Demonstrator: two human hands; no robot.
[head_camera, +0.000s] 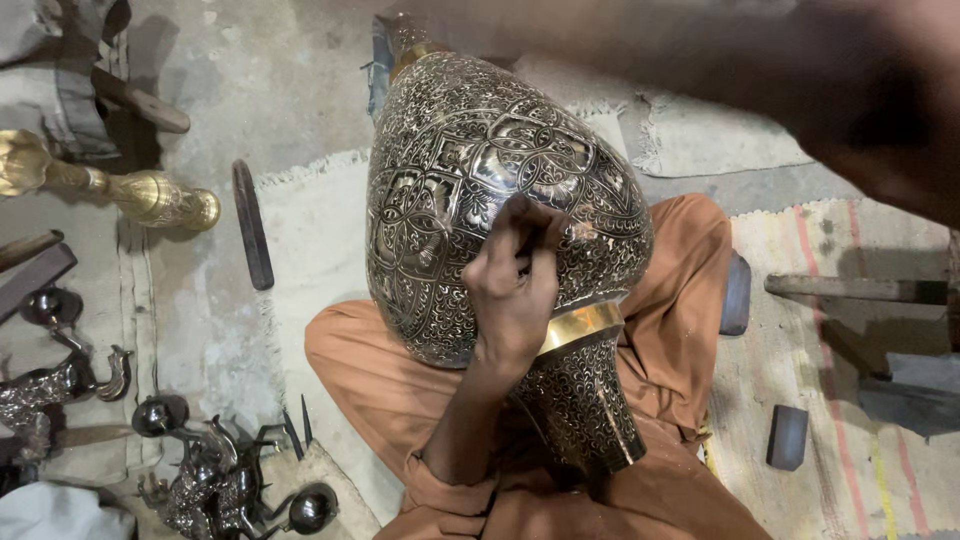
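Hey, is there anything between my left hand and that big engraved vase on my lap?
Nothing visible. The left hand rests directly on the engraved vase, fingers curled against its patterned side. Whether they pinch a small tool is unclear. The right arm is blurred, off to the side.

The big vase (500, 200) lies on the person's lap (400, 380), its foot toward the person and its neck pointing away. The left hand (515, 285) rests on the side of the vase, fingers pinched together. The right hand (880, 110) is up high at the right, above the mat (840, 330), well apart from the vase. A bar (252, 225) lies on the floor just left of the vase. A stand (150, 195) lies farther left. Small figures (210, 480) sit at the lower left. A block (787, 437) lies on the mat at the right.
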